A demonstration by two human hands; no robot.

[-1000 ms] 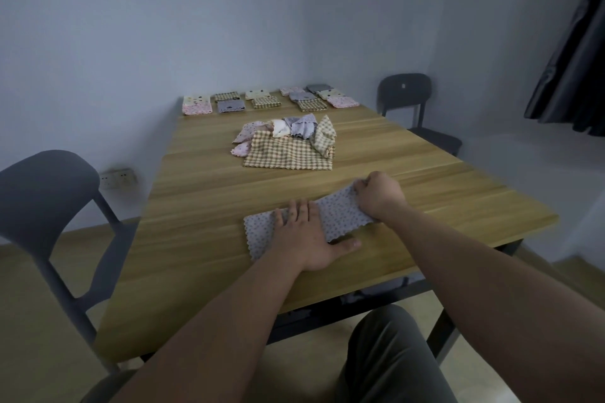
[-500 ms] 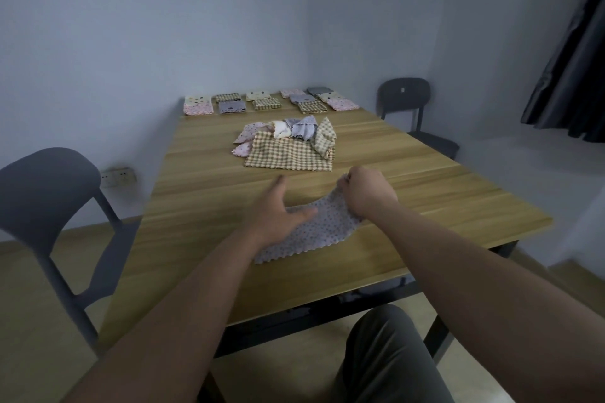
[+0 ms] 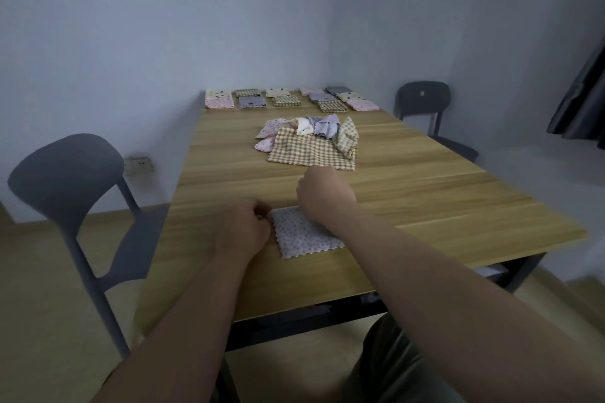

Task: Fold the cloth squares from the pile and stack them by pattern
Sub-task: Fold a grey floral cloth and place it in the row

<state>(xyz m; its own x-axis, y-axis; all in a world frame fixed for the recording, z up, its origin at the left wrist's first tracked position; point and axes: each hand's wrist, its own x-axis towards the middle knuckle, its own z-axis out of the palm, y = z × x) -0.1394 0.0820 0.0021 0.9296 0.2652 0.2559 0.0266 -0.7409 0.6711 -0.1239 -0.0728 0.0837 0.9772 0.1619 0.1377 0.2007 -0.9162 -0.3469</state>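
Light wooden table [image 3: 425,206]: loose pile of patterned cloth squares [image 3: 311,149] mid-table, folded stacks [image 3: 288,100] at far edge. White dotted cloth [image 3: 304,235], folded (scalloped hem), flat near front edge; left hand [image 3: 244,232] pinches its left edge, right hand [image 3: 324,195] its far corner.

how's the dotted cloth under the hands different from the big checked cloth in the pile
The dotted cloth is pale with small dots; the checked cloth is tan-and-white gingham. The dotted cloth lies near the front edge of the table, pinched at its far corners by the left hand and right hand; the checked cloth lies mid-table, untouched, crumpled squares on its far part. The dotted cloth shows the smaller face. Both lie flat on the table.
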